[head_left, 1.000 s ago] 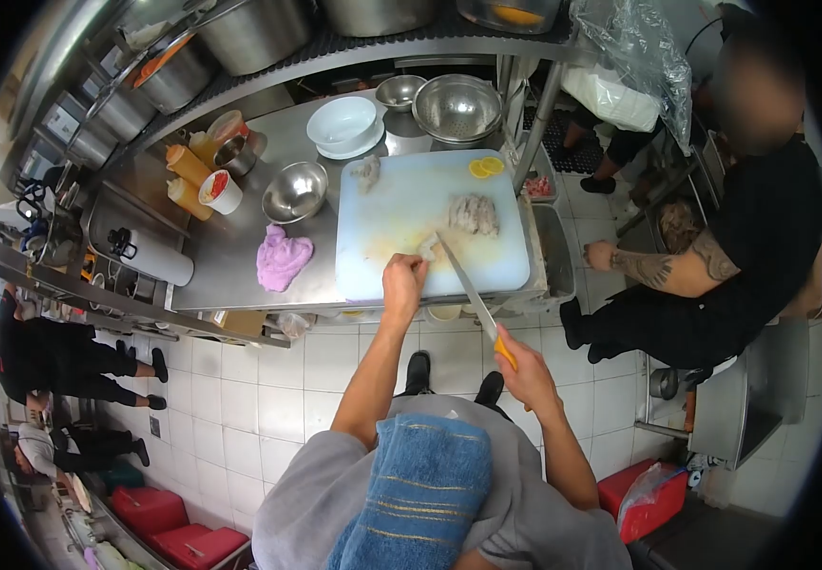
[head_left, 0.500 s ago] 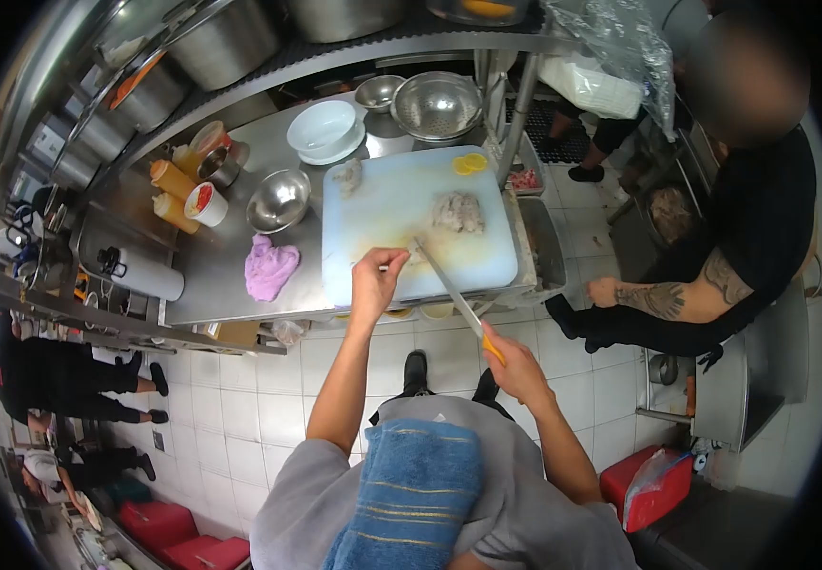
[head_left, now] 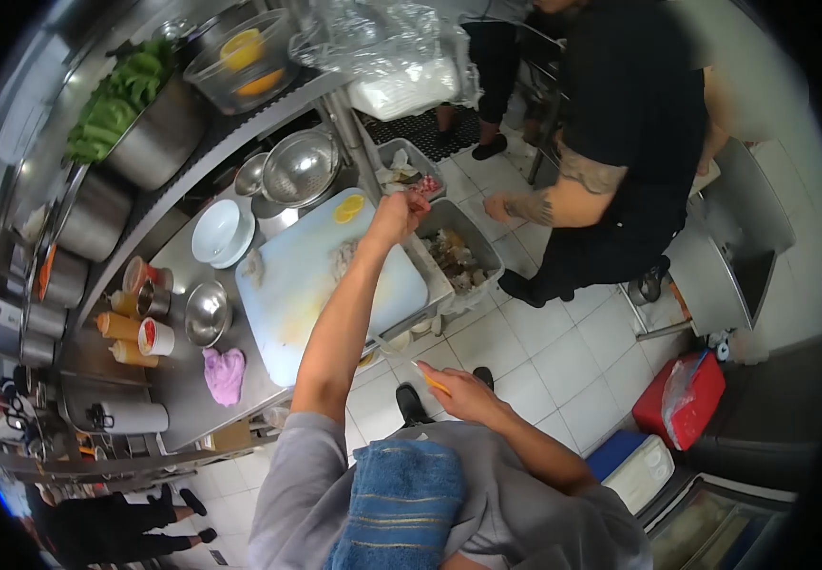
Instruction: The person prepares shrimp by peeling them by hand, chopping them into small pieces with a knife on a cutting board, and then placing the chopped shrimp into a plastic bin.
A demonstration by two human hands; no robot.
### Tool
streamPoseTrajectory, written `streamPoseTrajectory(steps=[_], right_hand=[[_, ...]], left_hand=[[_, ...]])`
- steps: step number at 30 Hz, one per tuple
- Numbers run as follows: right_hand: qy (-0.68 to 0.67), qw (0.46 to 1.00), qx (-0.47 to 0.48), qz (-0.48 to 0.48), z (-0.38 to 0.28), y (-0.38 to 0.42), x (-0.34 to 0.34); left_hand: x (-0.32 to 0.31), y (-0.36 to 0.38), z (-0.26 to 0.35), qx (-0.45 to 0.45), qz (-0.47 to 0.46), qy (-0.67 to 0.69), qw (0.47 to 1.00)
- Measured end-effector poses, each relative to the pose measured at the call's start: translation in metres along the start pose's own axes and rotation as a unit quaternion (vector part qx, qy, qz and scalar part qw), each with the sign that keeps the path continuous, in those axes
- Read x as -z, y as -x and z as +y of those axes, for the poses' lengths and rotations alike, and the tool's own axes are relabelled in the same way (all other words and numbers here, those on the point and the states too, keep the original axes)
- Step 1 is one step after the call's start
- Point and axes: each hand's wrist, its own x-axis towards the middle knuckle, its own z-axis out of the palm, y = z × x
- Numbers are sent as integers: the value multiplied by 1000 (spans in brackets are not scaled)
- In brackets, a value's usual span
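Observation:
My left hand (head_left: 398, 218) reaches past the right edge of the blue-white cutting board (head_left: 283, 318), close to the grey scrap bins. Its fingers are pinched together; whatever they hold, if anything, is hidden. My right hand (head_left: 470, 395) is closed around the orange-yellow handle of a knife (head_left: 437, 383), low in front of my body, with the blade hardly visible. On the board lies a pile of pale grey chopped food (head_left: 343, 258), partly behind my left forearm. A smaller grey heap (head_left: 254, 269) sits at the left edge, and lemon slices (head_left: 348, 209) lie at the far corner.
A scrap bin (head_left: 493, 255) and a smaller bin (head_left: 394, 147) stand right of the counter. Left of the board are a steel bowl (head_left: 209, 313), a purple cloth (head_left: 225, 376) and sauce bottles (head_left: 121, 327). A co-worker (head_left: 611, 180) in black is at the right.
My left hand has gone from the board's front part to beyond its right edge. The knife has left the board and been drawn back toward me. My view has turned right.

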Motion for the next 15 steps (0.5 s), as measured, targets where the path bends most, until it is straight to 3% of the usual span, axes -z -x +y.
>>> streamPoseTrajectory(steps=[3,8,10,12,15], right_hand=[[-13,1000,3,-2,3,0,0],[-11,1000,2,-21,2,-2,9],[-10,1000,2,-22,4,-2,8],[-8,1000,4,-19,6,-2,7],[-13,999,1,-29,7,-2,11]], left_hand=[[-26,-3,5,-40,30,-192,980],[-46,-3,8,-181,14,-510,841],[-35,-23,-10,-168,15,-421,891],[-38,-23,-14,-155,23,-424,892],[-48,-15,-9,-135,33,-528,838]])
